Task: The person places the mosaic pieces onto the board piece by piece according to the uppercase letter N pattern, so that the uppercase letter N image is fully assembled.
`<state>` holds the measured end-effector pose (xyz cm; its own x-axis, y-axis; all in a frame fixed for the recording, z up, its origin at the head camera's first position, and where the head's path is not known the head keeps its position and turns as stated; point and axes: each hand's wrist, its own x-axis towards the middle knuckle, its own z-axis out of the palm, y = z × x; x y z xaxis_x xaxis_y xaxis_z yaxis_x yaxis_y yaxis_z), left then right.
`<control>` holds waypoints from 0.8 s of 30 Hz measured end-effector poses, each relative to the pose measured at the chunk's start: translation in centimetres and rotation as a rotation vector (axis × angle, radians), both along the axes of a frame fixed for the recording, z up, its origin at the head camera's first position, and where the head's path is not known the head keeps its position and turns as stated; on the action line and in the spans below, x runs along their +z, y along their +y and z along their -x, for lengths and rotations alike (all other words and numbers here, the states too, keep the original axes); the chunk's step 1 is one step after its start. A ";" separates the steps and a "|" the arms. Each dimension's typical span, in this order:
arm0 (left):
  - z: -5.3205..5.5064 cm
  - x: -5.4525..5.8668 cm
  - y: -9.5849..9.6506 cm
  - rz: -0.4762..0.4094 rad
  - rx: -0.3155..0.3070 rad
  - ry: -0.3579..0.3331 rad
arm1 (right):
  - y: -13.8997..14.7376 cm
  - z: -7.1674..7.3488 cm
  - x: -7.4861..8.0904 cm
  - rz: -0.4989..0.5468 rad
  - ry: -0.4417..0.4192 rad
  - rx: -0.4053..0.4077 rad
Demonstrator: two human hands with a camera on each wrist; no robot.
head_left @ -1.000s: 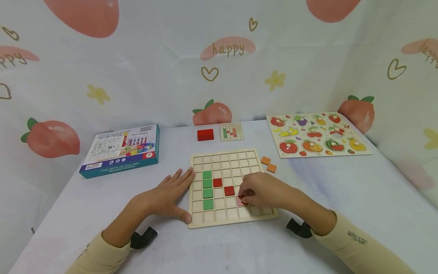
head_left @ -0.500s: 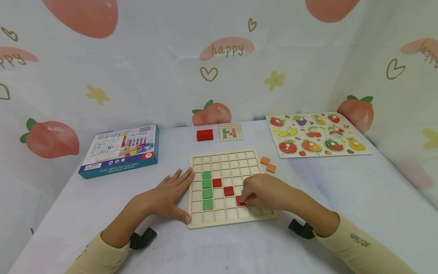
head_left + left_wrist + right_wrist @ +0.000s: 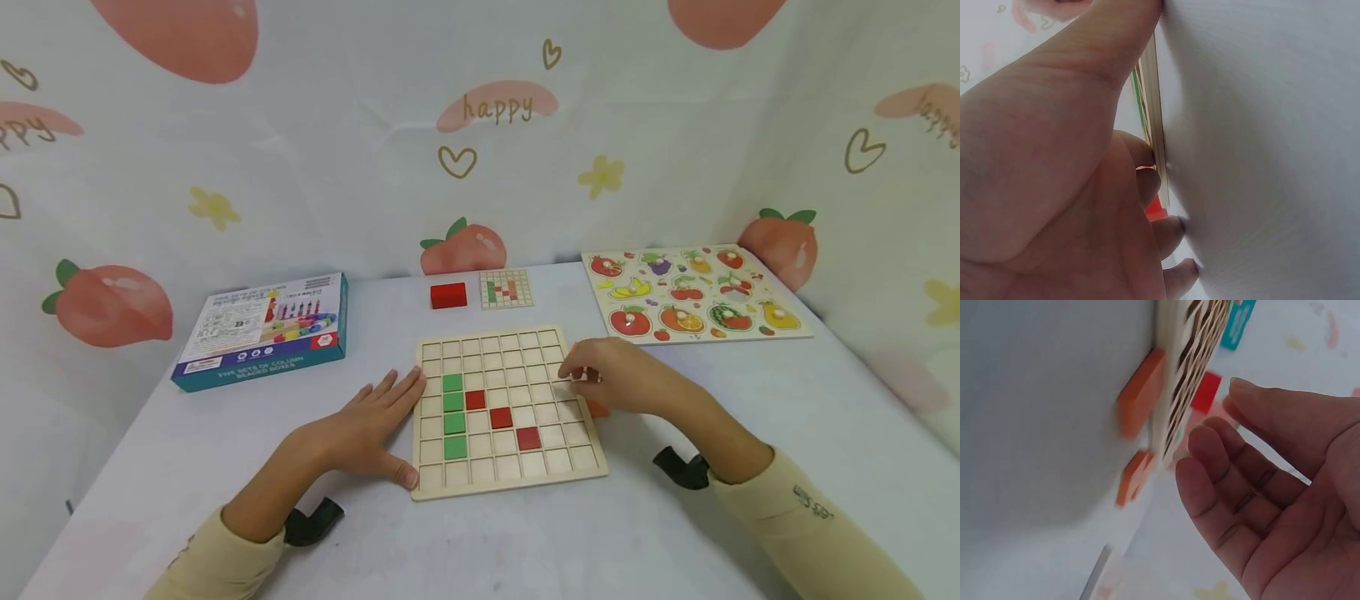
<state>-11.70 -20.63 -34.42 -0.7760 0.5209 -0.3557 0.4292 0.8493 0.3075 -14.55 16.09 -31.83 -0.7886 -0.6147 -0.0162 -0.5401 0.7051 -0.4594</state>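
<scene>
A wooden grid board (image 3: 495, 362) lies in front of the person, with several green tiles (image 3: 454, 423) in one column and three red tiles (image 3: 501, 417) stepping diagonally down to the right. The left hand (image 3: 367, 433) rests flat on the table, fingers spread, its fingertips and thumb against the board's left edge. Over the board's right edge hovers the right hand (image 3: 618, 375), fingers loosely bent. In the right wrist view nothing lies between its thumb and fingers. Two orange tiles (image 3: 1141, 394) lie on the table by the board; in the head view the hand mostly hides them.
Behind the board are a stack of red blocks (image 3: 448, 296) and a small pattern card (image 3: 506, 289). A bead toy box (image 3: 262, 329) lies at the back left, a fruit peg puzzle (image 3: 693, 296) at the back right. A printed cloth (image 3: 337, 192) hangs behind.
The right hand has let go of a red tile in the board's lower right part and moved up and right toward the orange tiles. The left hand has stayed in place.
</scene>
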 end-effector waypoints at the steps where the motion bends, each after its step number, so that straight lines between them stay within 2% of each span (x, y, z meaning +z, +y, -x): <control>1: 0.0 0.0 0.0 -0.001 0.000 0.000 | 0.3 0.3 0.0 -0.002 -0.012 -0.025; 4: 0.0 -0.1 -0.1 -0.001 -0.002 0.003 | 1.1 0.9 -0.3 -0.021 -0.020 -0.082; 9: 0.0 -0.2 -0.1 -0.002 -0.005 0.011 | 1.8 1.4 -0.7 -0.062 -0.044 -0.124; 15: -0.1 0.0 -0.1 -0.004 -0.002 0.010 | 2.0 1.7 -1.0 -0.105 -0.035 -0.124; 24: -0.1 0.1 0.0 -0.006 0.001 0.005 | 2.1 1.6 -1.2 -0.088 -0.014 -0.135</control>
